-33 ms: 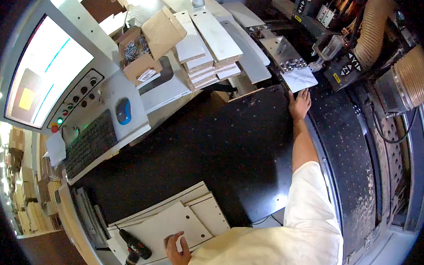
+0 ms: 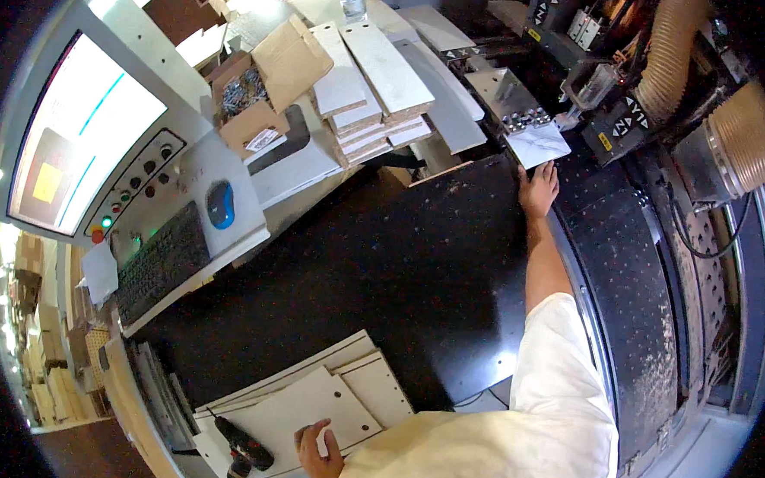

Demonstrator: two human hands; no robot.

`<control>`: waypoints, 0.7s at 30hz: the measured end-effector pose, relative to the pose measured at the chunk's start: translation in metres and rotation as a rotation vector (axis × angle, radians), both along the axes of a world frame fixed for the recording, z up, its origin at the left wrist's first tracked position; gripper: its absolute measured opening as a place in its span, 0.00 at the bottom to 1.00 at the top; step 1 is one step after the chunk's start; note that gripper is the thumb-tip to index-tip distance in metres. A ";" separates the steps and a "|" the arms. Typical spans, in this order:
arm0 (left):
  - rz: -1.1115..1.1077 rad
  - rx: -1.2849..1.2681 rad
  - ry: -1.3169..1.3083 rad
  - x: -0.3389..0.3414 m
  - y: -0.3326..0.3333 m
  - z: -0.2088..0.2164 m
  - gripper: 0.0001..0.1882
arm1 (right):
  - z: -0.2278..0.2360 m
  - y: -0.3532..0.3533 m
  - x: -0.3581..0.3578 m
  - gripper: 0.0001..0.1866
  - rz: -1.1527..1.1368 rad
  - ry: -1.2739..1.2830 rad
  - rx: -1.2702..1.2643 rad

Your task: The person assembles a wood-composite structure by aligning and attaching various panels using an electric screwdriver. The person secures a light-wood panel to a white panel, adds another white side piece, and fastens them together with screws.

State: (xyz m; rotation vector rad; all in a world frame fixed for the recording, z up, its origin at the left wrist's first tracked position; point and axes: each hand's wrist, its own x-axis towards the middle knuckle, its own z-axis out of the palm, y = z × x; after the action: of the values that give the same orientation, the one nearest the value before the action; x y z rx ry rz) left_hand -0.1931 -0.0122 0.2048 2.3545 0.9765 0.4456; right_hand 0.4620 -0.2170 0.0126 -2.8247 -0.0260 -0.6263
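My right hand reaches far forward. Its fingers are stretched out with the thumb apart, and the tips touch the near edge of a small white panel with grey marbling. That panel lies at the machine's row of metal drill chucks. Low in the view, my left hand hangs with loosely bent fingers apart and nothing visible in it. Beside it, a black cordless drill rests on white boards that have dark round holes.
Left stands a control console with a bright screen, keyboard and blue mouse. Beyond the black machine table are an open cardboard box of metal fittings and stacked white boards. Ribbed hoses occupy the right.
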 end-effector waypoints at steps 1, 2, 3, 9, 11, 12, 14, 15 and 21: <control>-0.025 0.000 -0.004 0.003 0.005 -0.003 0.10 | 0.004 -0.005 -0.003 0.42 -0.017 0.001 0.003; -0.043 0.001 -0.005 0.003 0.010 -0.006 0.10 | 0.001 -0.006 -0.002 0.42 0.002 -0.044 -0.009; -0.063 0.003 -0.005 0.003 0.013 -0.008 0.10 | -0.003 -0.006 -0.003 0.42 0.018 -0.075 0.016; -0.127 -0.042 0.002 0.003 0.021 -0.004 0.09 | 0.012 0.000 -0.047 0.38 -0.043 -0.168 0.060; -0.075 -0.073 -0.023 -0.009 0.021 0.000 0.09 | 0.057 0.029 -0.129 0.30 0.243 -0.269 0.243; -0.085 -0.075 -0.040 -0.015 0.027 -0.001 0.09 | 0.067 0.033 -0.171 0.27 0.378 -0.211 0.343; -0.100 -0.088 -0.052 -0.032 0.036 0.000 0.10 | 0.100 0.044 -0.272 0.18 0.524 0.067 0.588; -0.111 -0.087 -0.057 -0.037 0.043 0.003 0.10 | 0.112 0.051 -0.319 0.15 0.556 0.144 0.682; -0.156 -0.077 -0.234 -0.102 0.098 0.000 0.09 | 0.123 0.110 -0.531 0.11 0.557 0.542 0.858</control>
State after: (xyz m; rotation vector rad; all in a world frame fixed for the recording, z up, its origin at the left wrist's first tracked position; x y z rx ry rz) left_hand -0.2951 0.0857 0.2047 2.2287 0.6853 0.5948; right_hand -0.0687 -0.1072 0.1353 -1.9213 -0.3395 0.2295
